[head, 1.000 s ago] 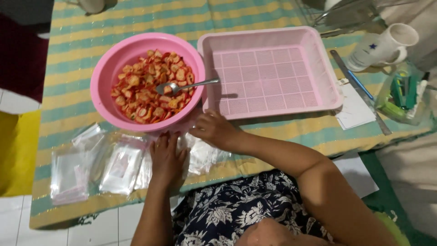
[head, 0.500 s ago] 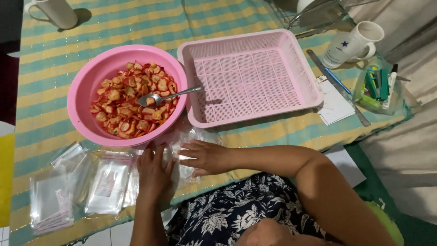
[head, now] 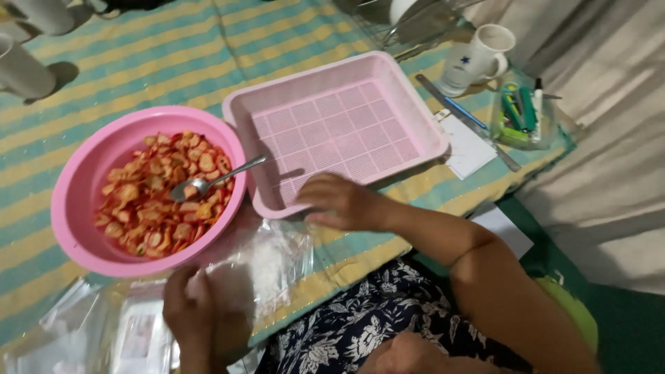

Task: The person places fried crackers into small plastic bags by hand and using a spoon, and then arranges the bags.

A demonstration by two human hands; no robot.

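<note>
My left hand (head: 188, 308) is low at the table's near edge, its fingers on a clear plastic bag (head: 271, 257) that looks lifted and blurred. Several more clear bags (head: 83, 332) lie flat to its left. My right hand (head: 341, 201) hovers by the near rim of the pink rectangular tray (head: 422, 104), fingers loosely curled with nothing in them. A pink round bowl (head: 76, 208) holds red-orange chips (head: 149, 201), and a metal spoon (head: 208, 181) rests in them, handle toward the tray.
The striped green and yellow cloth (head: 173, 55) covers the table. At the right stand a white mug (head: 478, 59), a clear tub of markers (head: 523, 111), a white notepad (head: 467, 145) and a ruler (head: 443, 104). Another pale mug (head: 24, 69) is far left.
My right hand has lifted off the bags and moved toward the pink tray's near rim. The left hand stays at the bags, and one bag now looks raised. The view has shifted closer.
</note>
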